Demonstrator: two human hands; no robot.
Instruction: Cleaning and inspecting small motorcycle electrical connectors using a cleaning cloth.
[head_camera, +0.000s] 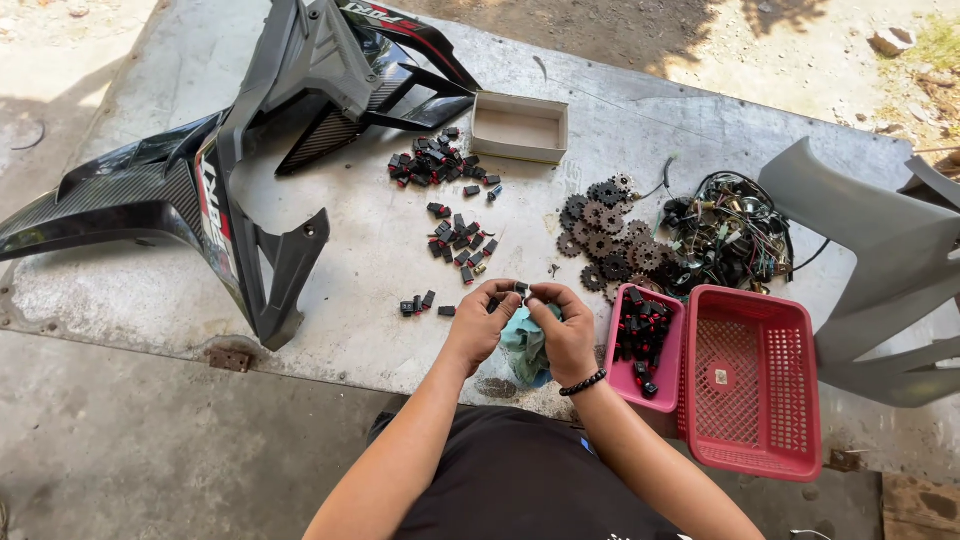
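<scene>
Surface: a grey metal table top (330, 270), scuffed and sunlit, is sitting over a bare concrete floor (110, 440); dirt ground is showing beyond the far edge.
Room: outdoors or an open shed; part shade, part strong sun.
Count, trays: one small pink tray (648, 388) is holding black and red parts, and one larger red basket (750, 385) is standing just beside it on the right.
Count, box: one shallow cardboard box (519, 126) is lying at the far side.
Count, panels: one black motorcycle panel (250, 150) is lying at left, one grey panel (880, 270) at right.
Count, small black parts: too many to count; loose groups (445, 205) are spreading between box and hands.
Count, gears: a pile of dark gears (610, 240), number unclear, is touching a tangle of wires (730, 235).
Left hand: left hand (484, 318) is pinching a small black part (521, 289) at the fingertips.
Right hand: right hand (565, 330) is pinching the same part from the other side, a bead bracelet (583, 383) on the wrist.
Part position: it is sitting between both thumbs, above a teal cloth (522, 345), near the table's front edge.
</scene>
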